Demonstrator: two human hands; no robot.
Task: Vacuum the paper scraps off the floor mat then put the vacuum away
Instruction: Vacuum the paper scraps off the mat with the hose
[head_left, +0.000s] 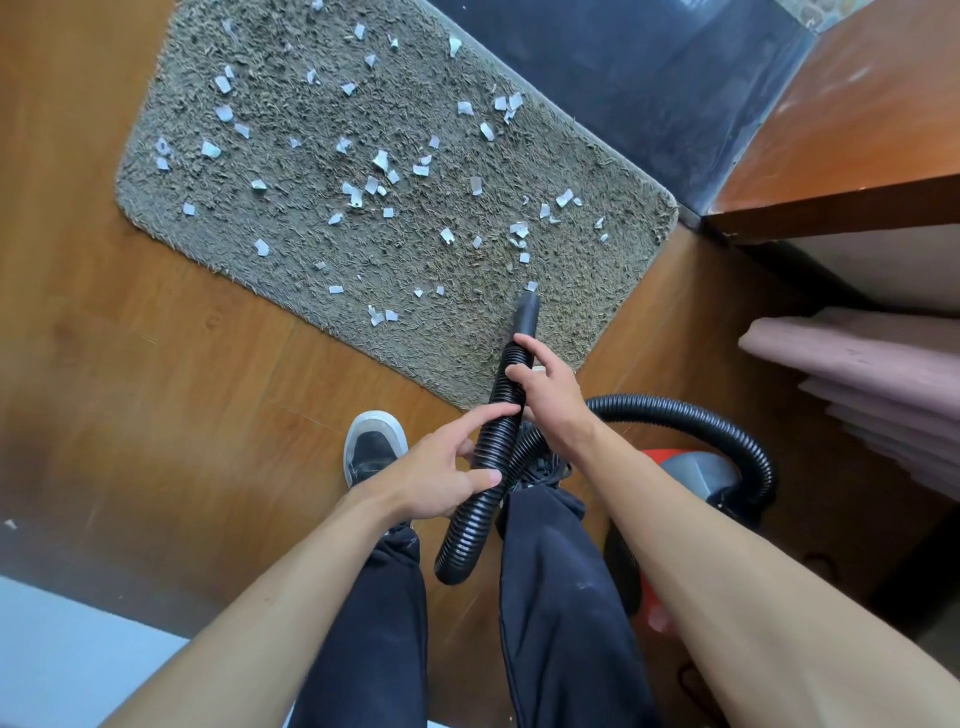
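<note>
**Both hands on the hose, nozzle at the near edge of the mat**

I have the black ribbed vacuum hose (493, 441) in both hands. My right hand (550, 400) is wrapped around it high up, just behind the smooth black nozzle (525, 317); that grip is closed on the hose. My left hand (447, 478) sits lower, thumb and fingers pinching the ribbed section, so that grip is closed on the hose too.

The nozzle tip points at the grey shaggy floor mat (597, 291), near its closest edge, just beside one white scrap. The paper scraps (382, 161) lie scattered over most of the mat, thickest around the middle.

From my hands the hose dips down between my legs, then loops out to my right and curves back to the vacuum body (696, 473), a grey and red canister standing on the wooden floor (156, 389) beside my right leg. My left shoe (374, 447) is on the floor just short of the mat. To the right there is a wooden shelf (857, 156) with folded pink cloth (872, 374) beneath it.
</note>
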